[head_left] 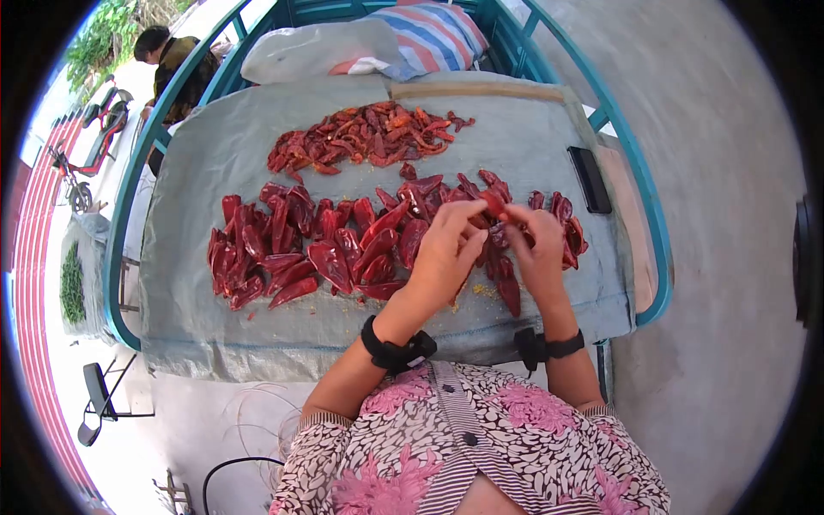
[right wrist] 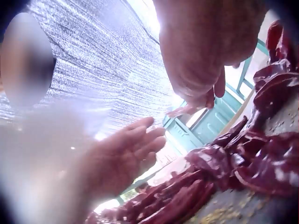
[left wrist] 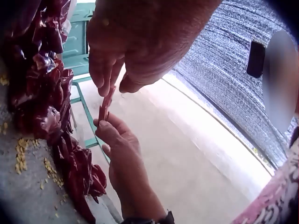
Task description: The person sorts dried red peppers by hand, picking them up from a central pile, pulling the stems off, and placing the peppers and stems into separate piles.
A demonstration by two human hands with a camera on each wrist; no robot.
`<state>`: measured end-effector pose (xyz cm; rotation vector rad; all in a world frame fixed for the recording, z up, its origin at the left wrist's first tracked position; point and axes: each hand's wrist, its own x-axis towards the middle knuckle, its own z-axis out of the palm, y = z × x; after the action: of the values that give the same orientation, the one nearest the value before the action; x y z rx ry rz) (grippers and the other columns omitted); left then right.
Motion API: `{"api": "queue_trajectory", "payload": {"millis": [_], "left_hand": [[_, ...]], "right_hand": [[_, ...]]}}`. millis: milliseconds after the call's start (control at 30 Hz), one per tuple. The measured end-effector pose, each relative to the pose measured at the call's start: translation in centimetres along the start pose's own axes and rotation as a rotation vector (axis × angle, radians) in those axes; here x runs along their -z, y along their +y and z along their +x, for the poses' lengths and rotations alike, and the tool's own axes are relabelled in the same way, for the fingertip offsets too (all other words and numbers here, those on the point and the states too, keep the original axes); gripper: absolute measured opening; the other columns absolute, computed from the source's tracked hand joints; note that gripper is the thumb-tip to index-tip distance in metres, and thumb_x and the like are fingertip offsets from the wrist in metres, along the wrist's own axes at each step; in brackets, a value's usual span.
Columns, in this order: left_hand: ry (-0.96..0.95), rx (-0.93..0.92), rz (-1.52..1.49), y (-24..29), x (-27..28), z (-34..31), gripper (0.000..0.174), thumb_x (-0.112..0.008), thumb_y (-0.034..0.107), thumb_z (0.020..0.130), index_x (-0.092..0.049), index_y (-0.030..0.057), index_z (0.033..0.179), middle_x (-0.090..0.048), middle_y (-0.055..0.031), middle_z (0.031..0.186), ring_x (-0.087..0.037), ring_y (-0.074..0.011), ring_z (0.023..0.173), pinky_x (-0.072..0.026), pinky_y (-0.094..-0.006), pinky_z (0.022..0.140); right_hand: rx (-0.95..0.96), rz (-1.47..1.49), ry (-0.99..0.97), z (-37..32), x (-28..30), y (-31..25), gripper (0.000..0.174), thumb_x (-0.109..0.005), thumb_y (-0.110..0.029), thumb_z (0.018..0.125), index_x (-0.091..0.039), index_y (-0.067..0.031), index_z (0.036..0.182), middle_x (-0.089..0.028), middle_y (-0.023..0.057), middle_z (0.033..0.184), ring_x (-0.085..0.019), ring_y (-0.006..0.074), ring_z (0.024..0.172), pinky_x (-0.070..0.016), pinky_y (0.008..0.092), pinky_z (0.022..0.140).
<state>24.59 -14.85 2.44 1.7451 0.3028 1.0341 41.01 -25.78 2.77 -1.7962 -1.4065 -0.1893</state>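
My right hand (head_left: 539,245) pinches a small piece of red chili pepper (head_left: 493,204) by one end, above the pile. Close by on its other side is my left hand (head_left: 451,245), thumb and forefinger apart. In the right wrist view the left hand's fingers (right wrist: 140,135) stretch toward the chili piece (right wrist: 184,111) with a small gap between. The left wrist view has the right hand (left wrist: 124,144) below, gripping the lower end of the piece. Under both hands lies a row of glossy dark red dried chilies (head_left: 343,249).
A separate heap of shrivelled chili pieces (head_left: 369,137) lies farther back on the grey-green sheet (head_left: 206,163). Yellow seeds (left wrist: 21,156) are scattered near the peppers. A phone (head_left: 589,179) lies at right. Teal cart rails (head_left: 639,189) flank the sheet; sacks (head_left: 429,39) stand behind. Another person (head_left: 180,73) is at back left.
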Motion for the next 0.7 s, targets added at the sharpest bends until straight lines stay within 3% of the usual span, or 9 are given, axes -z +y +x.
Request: {"api": "queue_trajectory", "payload": {"millis": [33,200,233,333,433,500,600,700], "left_hand": [[0.0,0.036,-0.036,0.3,0.1,0.3,0.035,-0.065,-0.006,0.093,-0.063,0.0045,0.127,-0.064,-0.011,0.114,-0.069,-0.0193,0.094,-0.0552,-0.0321,0.078],[-0.021,-0.001,0.087,-1.6,0.1,0.8,0.029,-0.065,-0.003,0.096,-0.065,0.0044,0.123,-0.064,-0.0088,0.11,-0.068,-0.0169,0.085,-0.0529,-0.0294,0.072],[-0.031,0.107,0.128,-1.3,0.0,0.8,0.028,-0.068,-0.002,0.093,-0.067,0.0048,0.12,-0.065,-0.0084,0.107,-0.067,-0.0211,0.091,-0.0528,-0.0337,0.079],[-0.05,-0.179,0.585,-2.6,0.4,1.3,0.034,-0.073,0.006,0.089,-0.066,0.0067,0.122,-0.065,-0.0114,0.118,-0.062,-0.03,0.113,-0.0486,-0.044,0.097],[-0.046,-0.207,0.857,-3.0,0.2,1.2,0.048,-0.077,0.02,0.087,-0.063,0.01,0.131,-0.059,-0.0159,0.135,-0.049,-0.0383,0.133,-0.0367,-0.0541,0.111],[-0.081,-0.148,0.878,-4.0,0.0,0.9,0.057,-0.078,0.027,0.087,-0.059,0.0117,0.138,-0.053,-0.019,0.143,-0.046,-0.0397,0.137,-0.0329,-0.0563,0.114],[-0.131,-0.106,0.893,-5.0,0.0,0.6,0.065,-0.077,0.033,0.088,-0.055,0.0128,0.145,-0.049,-0.0221,0.149,-0.045,-0.0399,0.138,-0.0299,-0.0565,0.116],[-0.147,-0.09,0.867,-5.3,0.1,0.5,0.067,-0.077,0.034,0.089,-0.053,0.0125,0.147,-0.048,-0.0228,0.15,-0.045,-0.0393,0.137,-0.0281,-0.0561,0.118]], "right_hand": [[0.093,-0.001,0.021,-0.1,-0.2,-1.3,0.032,-0.076,-0.005,0.085,-0.071,-0.0122,0.117,-0.074,0.004,0.107,-0.064,0.0258,0.095,-0.0446,0.0406,0.094],[0.026,-0.031,-0.027,-1.2,0.4,-1.9,0.032,-0.076,-0.006,0.084,-0.072,-0.0122,0.114,-0.073,0.004,0.102,-0.064,0.0262,0.095,-0.0441,0.0422,0.095],[0.028,-0.061,-0.015,-1.0,0.9,-1.6,0.031,-0.076,-0.007,0.084,-0.072,-0.0122,0.114,-0.073,0.004,0.102,-0.064,0.0264,0.096,-0.0438,0.0431,0.096],[-0.014,-0.267,0.072,-0.7,2.0,1.2,0.031,-0.075,-0.011,0.085,-0.071,-0.0127,0.116,-0.072,0.0041,0.105,-0.064,0.0276,0.101,-0.0417,0.0459,0.1],[-0.094,-0.484,0.147,0.1,2.2,2.4,0.035,-0.075,-0.016,0.085,-0.069,-0.014,0.119,-0.071,0.0047,0.113,-0.061,0.0286,0.109,-0.0389,0.048,0.104],[-0.107,-0.51,0.118,0.9,2.0,2.9,0.041,-0.076,-0.021,0.084,-0.067,-0.0161,0.124,-0.07,0.0055,0.119,-0.058,0.0285,0.118,-0.0357,0.0507,0.108],[0.041,-0.519,-0.01,1.9,0.7,2.6,0.044,-0.077,-0.022,0.083,-0.066,-0.0166,0.125,-0.07,0.0055,0.117,-0.058,0.0278,0.119,-0.0327,0.056,0.111],[0.035,-0.595,-0.121,2.3,-1.1,3.4,0.047,-0.077,-0.021,0.084,-0.065,-0.0176,0.129,-0.071,0.0053,0.118,-0.059,0.0264,0.119,-0.0305,0.0575,0.114]]}}
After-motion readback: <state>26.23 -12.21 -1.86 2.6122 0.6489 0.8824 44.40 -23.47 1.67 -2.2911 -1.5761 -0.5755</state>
